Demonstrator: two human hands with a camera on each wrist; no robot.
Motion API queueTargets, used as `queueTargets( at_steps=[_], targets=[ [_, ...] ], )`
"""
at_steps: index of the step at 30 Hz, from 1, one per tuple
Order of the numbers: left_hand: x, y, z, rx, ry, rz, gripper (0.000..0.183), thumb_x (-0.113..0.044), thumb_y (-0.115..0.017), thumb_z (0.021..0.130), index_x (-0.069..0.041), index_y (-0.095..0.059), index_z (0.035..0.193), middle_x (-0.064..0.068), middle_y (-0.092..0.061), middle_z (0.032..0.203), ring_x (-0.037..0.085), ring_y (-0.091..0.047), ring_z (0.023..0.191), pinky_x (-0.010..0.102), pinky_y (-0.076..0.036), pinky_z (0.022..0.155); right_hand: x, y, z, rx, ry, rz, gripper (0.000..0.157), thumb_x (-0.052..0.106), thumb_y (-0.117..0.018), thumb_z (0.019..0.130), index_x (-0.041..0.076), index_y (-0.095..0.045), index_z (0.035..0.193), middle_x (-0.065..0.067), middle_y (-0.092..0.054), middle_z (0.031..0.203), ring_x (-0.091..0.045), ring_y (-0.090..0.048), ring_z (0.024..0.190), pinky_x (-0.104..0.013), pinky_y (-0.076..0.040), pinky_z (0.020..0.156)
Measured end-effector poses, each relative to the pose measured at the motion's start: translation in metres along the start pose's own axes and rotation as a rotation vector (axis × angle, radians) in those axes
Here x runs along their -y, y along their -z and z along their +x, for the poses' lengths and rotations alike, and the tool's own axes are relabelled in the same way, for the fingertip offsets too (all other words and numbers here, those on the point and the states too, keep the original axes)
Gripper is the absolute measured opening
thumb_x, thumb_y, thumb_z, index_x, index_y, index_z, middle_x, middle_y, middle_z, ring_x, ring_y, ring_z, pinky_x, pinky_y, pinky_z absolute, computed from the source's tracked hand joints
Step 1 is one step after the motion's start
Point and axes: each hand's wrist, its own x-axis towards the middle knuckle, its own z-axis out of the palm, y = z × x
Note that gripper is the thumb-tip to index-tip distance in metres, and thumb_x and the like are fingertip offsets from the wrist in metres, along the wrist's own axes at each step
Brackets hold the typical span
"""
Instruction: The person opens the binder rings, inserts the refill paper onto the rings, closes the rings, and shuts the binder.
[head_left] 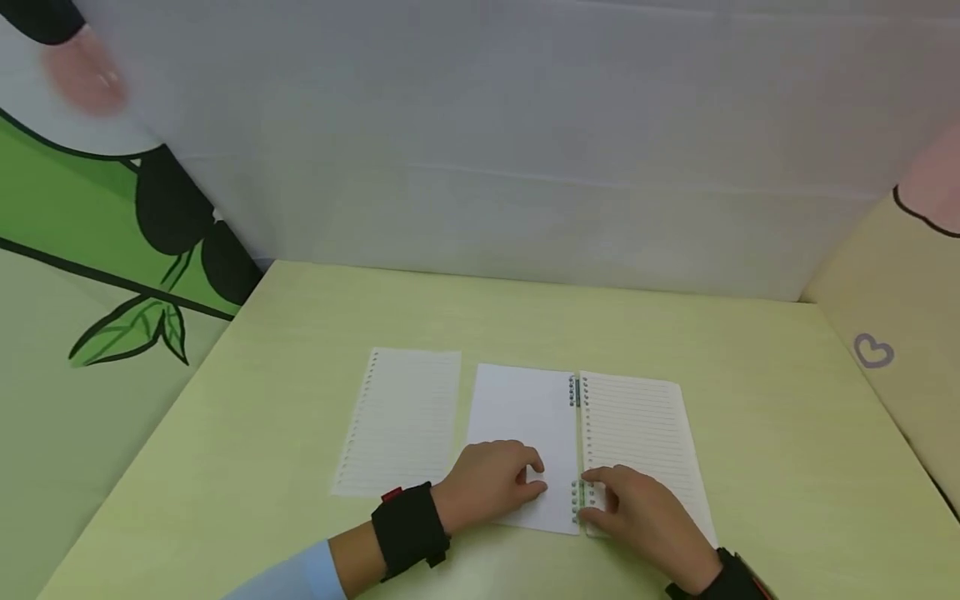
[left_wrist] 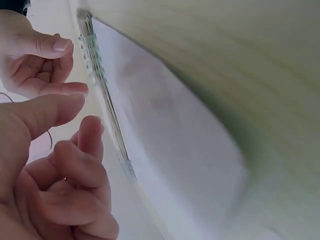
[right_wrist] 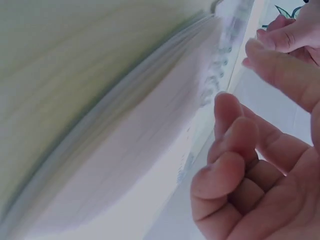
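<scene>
A loose-leaf ring notebook lies spread on the table, with a plain white cover or sheet [head_left: 522, 408] on its left and a stack of lined pages [head_left: 637, 425] on its right. Two short sets of rings [head_left: 574, 390] run along the middle. My left hand [head_left: 495, 479] hovers over the white side, fingers loosely bent, thumb and forefinger apart with nothing between them. Beside the lower rings [head_left: 576, 500] is my right hand [head_left: 645, 512], its thumb and forefinger parted near the page edge. The right wrist view shows its other fingers [right_wrist: 220, 180] curled loosely, holding nothing.
To the left lies a single lined sheet [head_left: 408, 417] with punched holes down its left edge. The pale yellow-green table [head_left: 525, 312] meets a whitish wall [head_left: 525, 167] at the back. Painted panels stand along both sides.
</scene>
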Motion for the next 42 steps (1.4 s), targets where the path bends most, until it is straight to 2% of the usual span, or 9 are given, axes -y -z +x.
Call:
queueTargets(
  at_steps=[7, 15, 20, 25, 30, 35, 42],
  targets=[
    [0.017, 0.002, -0.003, -0.066, 0.054, -0.025, 0.019, -0.029, -0.068, 0.085, -0.013, -0.076, 0.092, -0.005, -0.064, 0.065, 0.001, -0.049, 0.055, 0.020, -0.042, 0.048, 0.003, 0.003, 0.019, 0.025, -0.027, 0.027, 0.026, 0.015, -0.077, 0.076, 0.005, -0.074, 0.100, 0.005, -0.052, 0.066, -0.005, -0.042, 0.057, -0.024, -0.040, 0.054],
    [0.036, 0.004, -0.007, -0.171, 0.152, -0.040, 0.015, -0.024, -0.069, 0.084, -0.012, -0.075, 0.089, -0.003, -0.063, 0.064, 0.004, -0.050, 0.056, 0.023, -0.043, 0.049, 0.007, 0.002, 0.048, 0.003, 0.047, 0.034, 0.022, 0.013, -0.076, 0.078, 0.007, -0.075, 0.099, -0.001, -0.062, 0.076, -0.011, -0.054, 0.069, -0.033, -0.049, 0.061],
    [0.048, 0.003, -0.010, -0.247, 0.147, -0.032, 0.012, -0.021, -0.071, 0.082, -0.010, -0.074, 0.085, -0.003, -0.062, 0.063, 0.005, -0.050, 0.056, 0.024, -0.042, 0.049, 0.010, -0.004, 0.061, -0.011, 0.099, 0.033, 0.020, 0.011, -0.075, 0.078, 0.005, -0.074, 0.097, -0.005, -0.066, 0.082, -0.015, -0.058, 0.076, -0.037, -0.053, 0.067],
    [0.056, 0.006, -0.010, -0.275, 0.176, -0.035, 0.011, -0.021, -0.071, 0.082, -0.010, -0.074, 0.084, -0.003, -0.062, 0.063, 0.006, -0.050, 0.057, 0.025, -0.043, 0.049, 0.012, -0.013, 0.073, -0.001, 0.128, 0.029, 0.021, 0.012, -0.075, 0.078, 0.003, -0.074, 0.097, -0.009, -0.069, 0.091, -0.020, -0.062, 0.083, -0.042, -0.054, 0.074],
    [0.068, 0.018, -0.013, -0.273, 0.268, -0.023, 0.013, -0.022, -0.071, 0.082, -0.010, -0.074, 0.084, -0.001, -0.062, 0.063, 0.008, -0.050, 0.057, 0.027, -0.042, 0.049, 0.018, -0.023, 0.081, 0.014, 0.198, 0.014, 0.023, 0.011, -0.075, 0.078, 0.001, -0.073, 0.098, -0.011, -0.070, 0.095, -0.024, -0.064, 0.091, -0.046, -0.055, 0.080],
    [0.087, 0.035, -0.017, -0.321, 0.384, 0.029, 0.014, -0.025, -0.072, 0.082, -0.011, -0.074, 0.086, 0.000, -0.064, 0.065, 0.009, -0.051, 0.057, 0.028, -0.044, 0.048, 0.027, -0.030, 0.089, -0.010, 0.291, -0.019, 0.023, 0.010, -0.076, 0.077, 0.000, -0.073, 0.097, -0.011, -0.070, 0.094, -0.025, -0.064, 0.091, -0.045, -0.055, 0.081],
    [0.110, 0.048, -0.025, -0.360, 0.528, 0.003, 0.016, -0.025, -0.072, 0.082, -0.009, -0.073, 0.083, 0.004, -0.070, 0.070, 0.011, -0.053, 0.056, 0.029, -0.044, 0.047, 0.035, -0.036, 0.097, 0.009, 0.349, -0.037, 0.023, 0.008, -0.077, 0.075, -0.001, -0.072, 0.096, -0.013, -0.069, 0.095, -0.027, -0.063, 0.092, -0.045, -0.055, 0.081]
  ],
)
